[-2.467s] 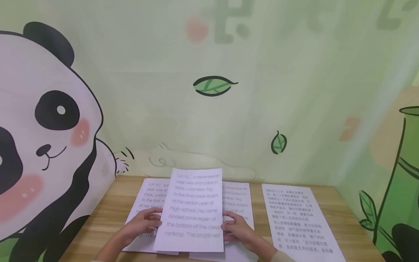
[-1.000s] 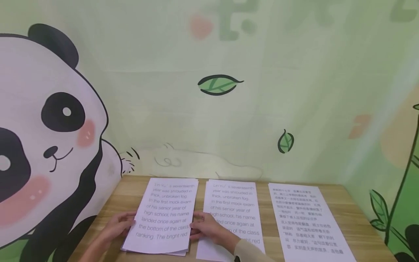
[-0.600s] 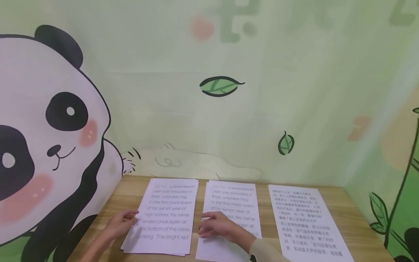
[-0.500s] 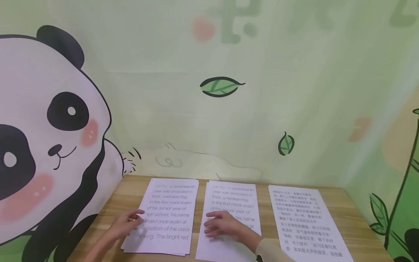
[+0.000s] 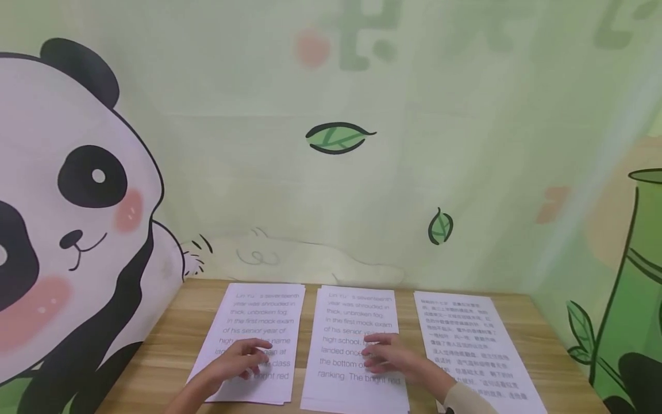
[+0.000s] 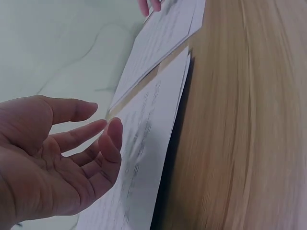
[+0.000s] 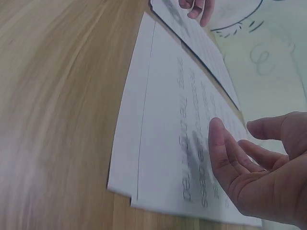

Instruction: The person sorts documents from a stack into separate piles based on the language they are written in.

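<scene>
Three lots of printed paper lie side by side on the wooden table (image 5: pixel 170 345). My left hand (image 5: pixel 248 356) lies over the lower part of the left stack (image 5: pixel 261 316), fingers loose and straight, holding nothing. My right hand (image 5: pixel 385 352) lies the same way over the middle stack (image 5: pixel 357 313). In the left wrist view the left hand (image 6: pixel 91 143) hovers close above the left stack (image 6: pixel 153 129). In the right wrist view the right hand (image 7: pixel 230 158) has a fingertip down at the middle stack (image 7: pixel 168 143). Both stacks carry English text.
A single sheet with Chinese text (image 5: pixel 465 333) lies at the right of the table. A wall with a panda picture (image 5: pixel 67 190) closes the left side, and a green wall with leaves (image 5: pixel 338 137) stands right behind the papers. Bare wood shows along the table's left and right edges.
Both hands laid the raised sheet down on the left stack and let go. My right hand then moved right onto the middle stack, and my left hand slid onto the left stack.
</scene>
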The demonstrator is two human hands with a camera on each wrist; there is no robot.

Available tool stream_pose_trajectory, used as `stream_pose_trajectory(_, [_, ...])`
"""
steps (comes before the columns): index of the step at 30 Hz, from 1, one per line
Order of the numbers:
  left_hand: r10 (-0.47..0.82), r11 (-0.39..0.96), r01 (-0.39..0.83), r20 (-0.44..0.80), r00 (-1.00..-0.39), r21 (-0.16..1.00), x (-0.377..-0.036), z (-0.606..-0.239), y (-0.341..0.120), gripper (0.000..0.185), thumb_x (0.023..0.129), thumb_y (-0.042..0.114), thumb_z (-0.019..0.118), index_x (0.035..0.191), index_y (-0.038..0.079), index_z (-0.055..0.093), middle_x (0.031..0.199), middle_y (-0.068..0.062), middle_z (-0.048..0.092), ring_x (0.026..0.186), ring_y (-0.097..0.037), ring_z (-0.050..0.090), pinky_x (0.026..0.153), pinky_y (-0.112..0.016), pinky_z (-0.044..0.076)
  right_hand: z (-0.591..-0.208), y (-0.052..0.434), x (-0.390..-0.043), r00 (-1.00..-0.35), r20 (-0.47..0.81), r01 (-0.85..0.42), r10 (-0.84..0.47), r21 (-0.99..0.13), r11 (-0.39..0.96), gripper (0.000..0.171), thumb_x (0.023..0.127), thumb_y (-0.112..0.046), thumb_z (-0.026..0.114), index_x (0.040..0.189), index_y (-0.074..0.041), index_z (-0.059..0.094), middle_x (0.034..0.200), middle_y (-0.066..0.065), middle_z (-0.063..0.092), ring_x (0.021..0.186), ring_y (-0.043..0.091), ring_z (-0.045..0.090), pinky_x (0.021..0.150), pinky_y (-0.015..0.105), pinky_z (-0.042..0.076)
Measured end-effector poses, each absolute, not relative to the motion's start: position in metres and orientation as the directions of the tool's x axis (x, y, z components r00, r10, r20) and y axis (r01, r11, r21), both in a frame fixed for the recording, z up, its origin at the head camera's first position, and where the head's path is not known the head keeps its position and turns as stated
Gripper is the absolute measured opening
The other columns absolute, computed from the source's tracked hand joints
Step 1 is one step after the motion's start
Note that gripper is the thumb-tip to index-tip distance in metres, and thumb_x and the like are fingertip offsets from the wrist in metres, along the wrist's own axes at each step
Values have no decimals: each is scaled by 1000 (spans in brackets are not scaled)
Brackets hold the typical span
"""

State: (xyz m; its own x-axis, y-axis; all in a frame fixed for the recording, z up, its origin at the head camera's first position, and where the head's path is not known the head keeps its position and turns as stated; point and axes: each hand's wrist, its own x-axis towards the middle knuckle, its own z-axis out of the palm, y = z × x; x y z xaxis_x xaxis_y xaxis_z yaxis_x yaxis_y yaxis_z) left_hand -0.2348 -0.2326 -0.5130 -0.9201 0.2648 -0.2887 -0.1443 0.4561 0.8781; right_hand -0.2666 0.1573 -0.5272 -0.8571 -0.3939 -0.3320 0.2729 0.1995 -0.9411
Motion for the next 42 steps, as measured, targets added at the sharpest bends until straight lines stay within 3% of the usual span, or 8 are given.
stream_pose_trajectory(5, [318,431,-104,-259,-912,896,-238,-519,-196,47,96,17,66,135,-7,57,103,-8,66,77,-15,64,62,-26,49,-524,184,-262,-864,-350,282,-361,-932,228,52,102,-14,54,145,13,41,124,23,66,94,18,71,85,35,62])
stream_pose_trajectory(14, [344,465,-11,-192,-919,885,-238,-529,-160,53,92,14,69,136,-11,54,107,-9,64,75,-14,64,57,-21,46,-523,209,-259,-897,-372,275,-238,-892,358,54,100,-12,55,146,14,41,116,19,69,87,18,72,80,34,63])
stream_pose_trajectory(23, [285,521,-53,-232,-930,852,-241,-530,-144,48,92,14,68,133,-10,59,98,-5,64,69,-14,60,60,-24,44,-525,214,-262,-889,-442,365,-116,-839,404,61,100,-13,57,150,13,35,109,16,70,83,19,71,76,33,63])
stream_pose_trajectory(32, [282,554,-70,-266,-922,830,-243,-528,-133,27,93,16,66,115,-1,69,87,-2,61,65,-14,55,62,-26,42,-523,214,-264,-886,-445,355,-129,-831,428,50,100,-12,57,144,9,48,103,14,68,79,18,69,74,31,62])
stream_pose_trajectory(42, [258,544,-127,-309,-915,830,-240,-526,-131,44,95,15,66,134,-3,61,97,-4,60,75,-15,58,66,-26,45,-522,213,-264,-889,-445,360,-104,-821,443,49,100,-13,58,145,3,51,100,11,71,78,17,68,70,29,61])
